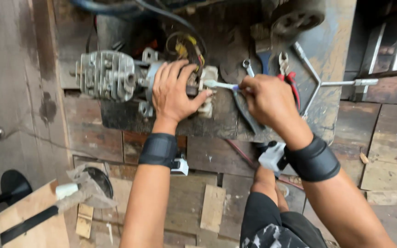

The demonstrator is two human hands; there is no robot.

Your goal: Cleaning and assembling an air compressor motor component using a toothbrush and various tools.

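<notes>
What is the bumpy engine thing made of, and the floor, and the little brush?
The finned engine under the left hand looks like dull grey cast metal, grimy. The floor looks like worn, stained wooden planks with visible seams. The toothbrush in the right hand seems to be smooth white plastic.

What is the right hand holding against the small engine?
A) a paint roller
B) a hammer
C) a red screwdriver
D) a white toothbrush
D: the right hand holds a white toothbrush, its head at the small grey metal engine that the left hand steadies.
</notes>
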